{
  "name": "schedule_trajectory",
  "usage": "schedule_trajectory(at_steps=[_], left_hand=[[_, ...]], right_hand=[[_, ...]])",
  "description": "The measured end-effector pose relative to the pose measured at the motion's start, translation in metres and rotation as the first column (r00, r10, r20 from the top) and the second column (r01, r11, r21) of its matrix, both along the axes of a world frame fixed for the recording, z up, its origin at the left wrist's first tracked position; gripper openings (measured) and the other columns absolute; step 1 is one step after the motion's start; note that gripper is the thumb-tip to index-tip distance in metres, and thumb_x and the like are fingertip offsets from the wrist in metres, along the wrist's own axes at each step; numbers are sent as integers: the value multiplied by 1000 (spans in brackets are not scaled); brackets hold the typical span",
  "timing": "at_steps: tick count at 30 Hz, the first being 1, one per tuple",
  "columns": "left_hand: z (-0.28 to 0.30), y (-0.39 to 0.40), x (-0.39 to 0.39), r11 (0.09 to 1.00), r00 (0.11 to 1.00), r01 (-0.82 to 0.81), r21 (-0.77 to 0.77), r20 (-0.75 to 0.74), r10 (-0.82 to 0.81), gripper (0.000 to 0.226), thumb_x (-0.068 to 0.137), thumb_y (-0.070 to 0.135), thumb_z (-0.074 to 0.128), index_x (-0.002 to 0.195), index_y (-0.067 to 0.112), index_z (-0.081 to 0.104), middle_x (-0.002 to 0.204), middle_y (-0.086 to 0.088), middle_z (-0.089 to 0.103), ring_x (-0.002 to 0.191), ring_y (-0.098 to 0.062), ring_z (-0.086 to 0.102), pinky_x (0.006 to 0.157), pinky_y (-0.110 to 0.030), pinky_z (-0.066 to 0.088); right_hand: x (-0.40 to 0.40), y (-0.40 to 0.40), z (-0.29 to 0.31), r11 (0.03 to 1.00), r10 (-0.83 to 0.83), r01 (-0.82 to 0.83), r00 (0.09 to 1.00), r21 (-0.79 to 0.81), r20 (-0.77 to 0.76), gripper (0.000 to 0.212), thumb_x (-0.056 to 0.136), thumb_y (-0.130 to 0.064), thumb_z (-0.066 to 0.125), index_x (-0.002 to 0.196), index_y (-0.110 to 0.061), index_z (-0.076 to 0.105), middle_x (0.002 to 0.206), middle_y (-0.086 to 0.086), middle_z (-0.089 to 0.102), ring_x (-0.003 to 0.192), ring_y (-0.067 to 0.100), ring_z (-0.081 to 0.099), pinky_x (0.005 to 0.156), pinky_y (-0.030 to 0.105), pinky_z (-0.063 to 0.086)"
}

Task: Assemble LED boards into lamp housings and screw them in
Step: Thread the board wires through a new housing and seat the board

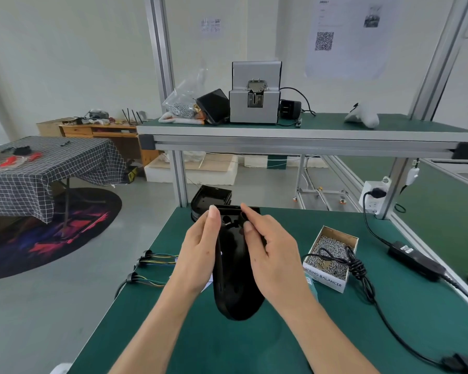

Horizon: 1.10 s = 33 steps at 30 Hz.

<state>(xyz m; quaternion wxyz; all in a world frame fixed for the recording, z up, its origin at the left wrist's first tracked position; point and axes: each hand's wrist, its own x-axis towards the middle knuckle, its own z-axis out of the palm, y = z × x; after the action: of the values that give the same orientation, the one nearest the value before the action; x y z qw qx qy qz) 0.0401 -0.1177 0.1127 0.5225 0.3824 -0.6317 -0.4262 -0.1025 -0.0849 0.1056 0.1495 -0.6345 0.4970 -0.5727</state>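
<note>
Both hands gripping black lamp housing [237, 279] above green surface [281, 333]: left hand [200, 255] clamping left edge, right hand [270, 252] pinching top. Screw box [331, 255] sitting right of housing. No board visibly seated, screwing not started; early stage.

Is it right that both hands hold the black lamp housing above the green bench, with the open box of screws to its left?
Not quite. In the head view the box of screws lies right of the lamp housing, not left. Both hands, left and right, do hold it above the green bench.
</note>
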Motion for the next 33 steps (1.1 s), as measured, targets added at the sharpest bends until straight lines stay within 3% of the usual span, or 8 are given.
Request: schedule_trajectory(at_steps=[2,5,10,14,17,25,29,33], left_hand=[[3,4,0,1000,1000,-2,1,-1,2,91,92,80,32,118,-3,59,109,-22,66,98,-28,62,98,-49,51],[6,8,0,999,1000,-23,-28,-4,23,89,91,79,33,105,-5,59,103,-30,62,90,-35,62,84,-41,53],[12,15,-2,996,995,-38,-81,92,46,85,94,76,31,97,-6,53,91,-27,55,81,-35,53,78,-55,48],[12,15,-2,991,985,-84,-107,141,99,76,94,76,27,85,3,49,80,-19,51,71,-14,46,68,-34,40],[13,17,-1,981,974,-120,-155,171,146,53,97,71,26,67,28,35,62,8,37,60,-8,35,56,-20,32],[8,12,-2,961,939,-43,-274,318,133,44,104,56,27,74,29,44,67,13,46,62,-6,42,57,-17,34],[8,8,2,979,959,-86,-184,251,132,58,101,66,26,81,16,49,71,0,51,66,-13,47,60,-23,40],[10,13,0,982,958,-105,-156,249,142,57,98,72,24,77,23,42,67,9,45,65,-11,43,63,-35,41]], right_hand=[[0,0,1,1000,13,-13,1000,10,-1,35,106,-23,57,140,-33,62,105,-20,70,104,3,67,88,13,49],[2,1,3,998,6,-10,998,61,62,27,100,-29,65,119,-46,54,99,-23,73,95,2,70,76,13,51],[9,2,8,999,-33,34,999,-9,24,13,95,-25,68,103,-35,69,96,-25,74,92,1,72,78,18,54],[12,2,14,998,-62,60,992,-22,-112,12,95,-22,68,104,-25,74,95,-15,74,90,8,69,80,34,56],[13,5,20,994,-103,92,977,-64,-189,9,93,-21,67,99,-19,74,92,-8,72,83,15,66,76,38,54],[5,4,28,992,-108,123,889,4,-444,14,101,-26,58,92,-21,68,80,-5,61,75,19,55,69,35,46],[-5,6,24,992,60,-39,982,121,-180,21,99,-17,64,115,-30,70,103,-22,73,99,-5,66,84,9,47],[-5,5,16,1000,-4,5,999,25,-52,21,95,-13,71,108,-29,74,99,-26,73,96,-8,68,83,5,46]])
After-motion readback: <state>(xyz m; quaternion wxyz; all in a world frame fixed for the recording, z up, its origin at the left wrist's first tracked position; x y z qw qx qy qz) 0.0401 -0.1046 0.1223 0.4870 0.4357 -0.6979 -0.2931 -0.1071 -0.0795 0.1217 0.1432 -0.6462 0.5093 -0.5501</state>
